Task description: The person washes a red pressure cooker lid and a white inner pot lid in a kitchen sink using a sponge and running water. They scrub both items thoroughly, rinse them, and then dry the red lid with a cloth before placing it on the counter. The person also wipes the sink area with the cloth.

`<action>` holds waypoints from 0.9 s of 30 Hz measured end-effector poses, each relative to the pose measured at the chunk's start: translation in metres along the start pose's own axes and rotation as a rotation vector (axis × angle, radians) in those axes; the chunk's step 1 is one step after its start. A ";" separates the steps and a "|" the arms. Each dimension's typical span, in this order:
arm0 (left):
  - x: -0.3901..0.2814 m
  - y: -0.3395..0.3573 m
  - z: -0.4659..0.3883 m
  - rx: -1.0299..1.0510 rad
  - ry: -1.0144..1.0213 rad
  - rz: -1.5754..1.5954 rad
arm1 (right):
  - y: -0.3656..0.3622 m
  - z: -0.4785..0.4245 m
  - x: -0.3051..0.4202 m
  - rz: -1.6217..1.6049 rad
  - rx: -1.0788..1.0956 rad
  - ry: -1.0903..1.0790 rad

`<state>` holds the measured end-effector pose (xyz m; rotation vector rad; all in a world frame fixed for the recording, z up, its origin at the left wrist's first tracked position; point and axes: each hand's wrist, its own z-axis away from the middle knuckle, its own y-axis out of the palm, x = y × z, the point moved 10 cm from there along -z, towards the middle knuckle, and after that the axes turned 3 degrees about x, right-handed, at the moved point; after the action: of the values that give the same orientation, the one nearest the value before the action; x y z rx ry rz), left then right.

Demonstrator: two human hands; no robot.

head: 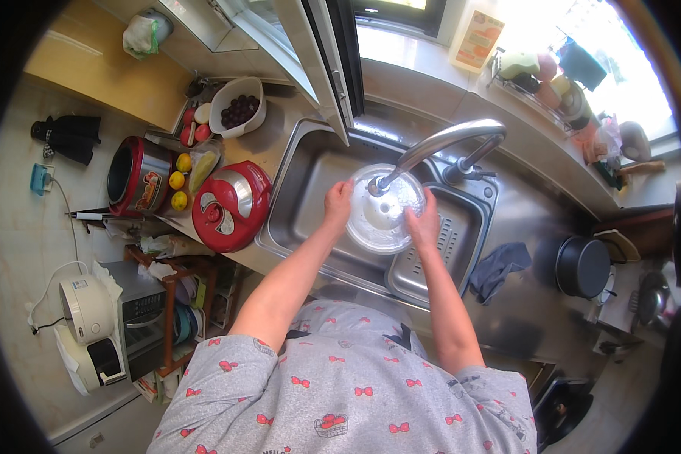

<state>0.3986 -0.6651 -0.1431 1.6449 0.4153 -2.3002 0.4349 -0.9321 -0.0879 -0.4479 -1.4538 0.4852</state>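
Between my two hands is a round, shiny metal plate [383,230], which looks like a pressure cooker's inner lid. My left hand [339,205] grips its left rim. On the opposite rim, my right hand [424,222] has its thumb over the face and its fingers behind the edge. The plate is tilted, wet and directly below the curved chrome faucet [451,131]. It is above the stainless steel sink [303,207], near a slotted metal drain basket [462,232] on the right.
The red pressure cooker lid [230,207] lies left of the sink, near the cooker pot [139,176]. A white basin [238,127] of dark round fruit stands behind. A grey cloth [499,269] and a dark pan [584,267] are to the right. The open window sash [323,68] juts over the sink.
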 end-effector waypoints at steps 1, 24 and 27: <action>0.003 0.003 -0.001 0.028 -0.019 0.042 | -0.002 0.000 -0.007 -0.100 -0.021 -0.023; 0.051 -0.004 0.021 0.215 -0.409 0.025 | -0.017 -0.024 0.008 -0.067 -0.076 -0.012; 0.046 -0.008 0.025 0.238 -0.396 -0.006 | 0.003 -0.015 -0.048 -0.121 -0.023 0.098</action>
<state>0.3596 -0.6700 -0.1780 1.2276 0.0594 -2.6801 0.4467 -0.9571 -0.1303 -0.3942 -1.3837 0.3452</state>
